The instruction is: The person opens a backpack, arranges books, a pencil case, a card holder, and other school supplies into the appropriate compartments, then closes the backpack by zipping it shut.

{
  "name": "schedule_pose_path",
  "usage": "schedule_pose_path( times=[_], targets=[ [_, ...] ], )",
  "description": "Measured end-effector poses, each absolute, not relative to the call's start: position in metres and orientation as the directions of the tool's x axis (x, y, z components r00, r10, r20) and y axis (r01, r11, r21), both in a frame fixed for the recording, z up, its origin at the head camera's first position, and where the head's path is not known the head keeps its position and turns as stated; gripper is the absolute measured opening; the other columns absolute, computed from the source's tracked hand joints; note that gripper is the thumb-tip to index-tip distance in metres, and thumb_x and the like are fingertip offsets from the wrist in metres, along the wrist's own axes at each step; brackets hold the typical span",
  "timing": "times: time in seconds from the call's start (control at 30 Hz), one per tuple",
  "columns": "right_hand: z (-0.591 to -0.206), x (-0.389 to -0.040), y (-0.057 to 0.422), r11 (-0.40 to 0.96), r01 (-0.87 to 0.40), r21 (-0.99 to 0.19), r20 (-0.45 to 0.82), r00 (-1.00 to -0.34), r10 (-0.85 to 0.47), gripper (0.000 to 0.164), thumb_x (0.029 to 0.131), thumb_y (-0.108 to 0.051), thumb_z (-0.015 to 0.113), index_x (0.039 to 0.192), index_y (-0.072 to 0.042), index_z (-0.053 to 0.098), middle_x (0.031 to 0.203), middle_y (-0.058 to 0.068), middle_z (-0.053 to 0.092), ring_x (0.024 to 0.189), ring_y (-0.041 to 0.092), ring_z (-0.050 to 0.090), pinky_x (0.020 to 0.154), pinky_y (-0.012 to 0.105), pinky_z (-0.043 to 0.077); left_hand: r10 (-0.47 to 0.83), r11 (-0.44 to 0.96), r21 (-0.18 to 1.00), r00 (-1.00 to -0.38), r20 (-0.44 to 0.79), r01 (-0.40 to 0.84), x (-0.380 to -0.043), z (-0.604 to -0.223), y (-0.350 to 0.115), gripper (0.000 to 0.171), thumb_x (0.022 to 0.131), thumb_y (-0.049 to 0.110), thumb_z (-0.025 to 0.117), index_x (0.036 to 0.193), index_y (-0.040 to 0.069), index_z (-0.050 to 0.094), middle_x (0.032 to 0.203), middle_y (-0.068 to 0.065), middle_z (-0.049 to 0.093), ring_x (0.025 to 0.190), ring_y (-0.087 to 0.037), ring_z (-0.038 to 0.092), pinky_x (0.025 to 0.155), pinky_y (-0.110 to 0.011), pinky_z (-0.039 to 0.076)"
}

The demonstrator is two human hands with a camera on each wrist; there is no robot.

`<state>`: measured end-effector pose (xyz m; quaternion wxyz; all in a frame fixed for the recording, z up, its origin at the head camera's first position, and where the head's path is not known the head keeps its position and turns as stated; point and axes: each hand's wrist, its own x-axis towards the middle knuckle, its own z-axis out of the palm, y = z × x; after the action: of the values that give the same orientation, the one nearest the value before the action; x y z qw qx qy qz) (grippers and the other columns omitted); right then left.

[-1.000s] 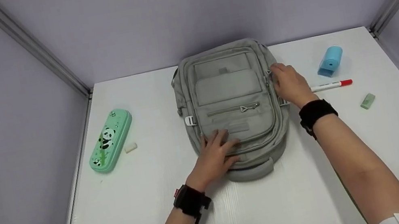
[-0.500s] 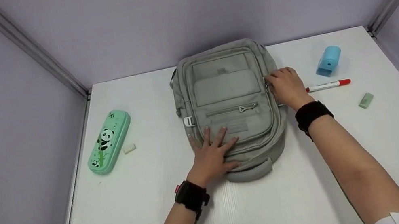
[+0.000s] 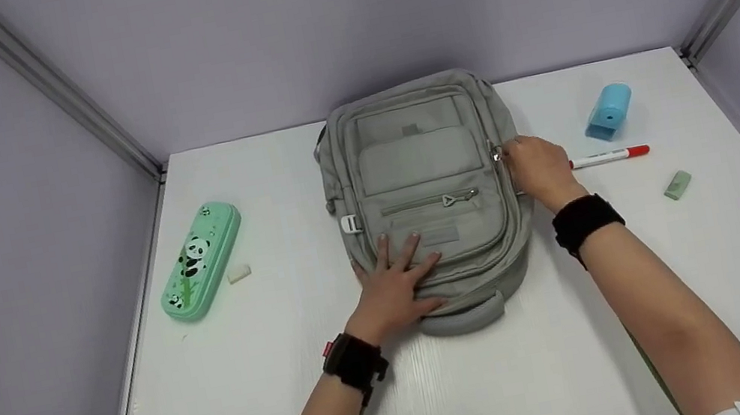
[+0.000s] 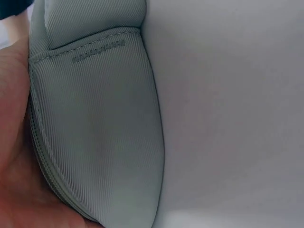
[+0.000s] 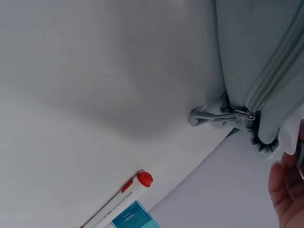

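A grey backpack [image 3: 419,159] lies front side up on the white table, its top handle [image 3: 469,317] towards me. My left hand [image 3: 390,297] rests on its near left part with the fingers spread; in the left wrist view the palm [image 4: 14,142] lies against the grey fabric. At the bag's right edge my right hand [image 3: 539,166] pinches a zipper pull [image 3: 498,154] on the front compartment's zipper. Part of that hand's fingers [image 5: 285,190] shows at the right edge of the right wrist view. Another zipper pull [image 5: 203,118] hangs loose from the bag's side there.
To the left lie a green panda pencil case [image 3: 203,261] and a small whitish eraser [image 3: 239,273]. On the right are a blue pencil sharpener [image 3: 609,112], a white marker with a red cap [image 3: 611,157] and a green eraser [image 3: 678,184]. Walls [image 3: 278,33] border the table.
My right hand has taken hold of the zipper pull and shifted slightly towards me along the bag's right edge. My left hand's fingers have flattened and spread on the bag.
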<state>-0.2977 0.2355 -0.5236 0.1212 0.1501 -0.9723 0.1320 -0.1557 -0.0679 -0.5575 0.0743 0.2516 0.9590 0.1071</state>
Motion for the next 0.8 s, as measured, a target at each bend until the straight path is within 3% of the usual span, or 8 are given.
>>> schedule_pose_path(
  times=[0.1, 0.2, 0.47, 0.8],
  targets=[
    [-0.522, -0.290, 0.236, 0.905, -0.261, -0.337, 0.198, -0.959, -0.203, 0.022, 0.096, -0.006, 0.058, 0.111, 0.003, 0.071, 0.099, 0.024, 0.069, 0.083, 0.042, 0.066, 0.065, 0.054, 0.052, 0.499, 0.849, 0.251, -0.862, -0.089, 0.465, -0.156, -0.557, -0.068, 0.074, 0.087, 0.073, 0.051, 0.152, 0.042, 0.032, 0.163, 0.004, 0.013, 0.146, -0.043, 0.001, 0.094, -0.082, 0.013],
    [-0.522, -0.283, 0.237, 0.898, -0.240, -0.369, 0.162, -0.968, -0.192, 0.024, 0.097, -0.007, 0.057, 0.115, 0.001, 0.071, 0.103, 0.025, 0.069, 0.087, 0.043, 0.066, 0.068, 0.054, 0.052, 0.498, 0.849, 0.254, -0.863, -0.089, 0.463, -0.156, -0.557, -0.068, 0.074, 0.087, 0.073, 0.051, 0.152, 0.042, 0.033, 0.163, 0.004, 0.013, 0.146, -0.043, 0.001, 0.094, -0.082, 0.014],
    [-0.518, -0.266, 0.237, 0.900, -0.260, -0.351, 0.138, -0.965, -0.225, 0.022, 0.095, -0.009, 0.059, 0.109, -0.002, 0.075, 0.100, 0.023, 0.070, 0.088, 0.043, 0.066, 0.069, 0.055, 0.051, 0.489, 0.853, 0.253, -0.868, -0.082, 0.457, -0.156, -0.559, -0.068, 0.072, 0.088, 0.073, 0.049, 0.151, 0.044, 0.033, 0.163, 0.005, 0.014, 0.146, -0.042, 0.001, 0.095, -0.082, 0.013],
    [-0.514, -0.237, 0.243, 0.898, -0.300, -0.322, 0.121, -0.954, -0.275, 0.020, 0.091, -0.005, 0.062, 0.101, -0.005, 0.078, 0.087, 0.021, 0.070, 0.072, 0.036, 0.065, 0.057, 0.049, 0.050, 0.477, 0.862, 0.228, -0.877, -0.063, 0.452, -0.155, -0.561, -0.066, 0.070, 0.088, 0.074, 0.048, 0.151, 0.044, 0.034, 0.163, 0.006, 0.014, 0.146, -0.043, 0.005, 0.095, -0.082, 0.014]
  ],
)
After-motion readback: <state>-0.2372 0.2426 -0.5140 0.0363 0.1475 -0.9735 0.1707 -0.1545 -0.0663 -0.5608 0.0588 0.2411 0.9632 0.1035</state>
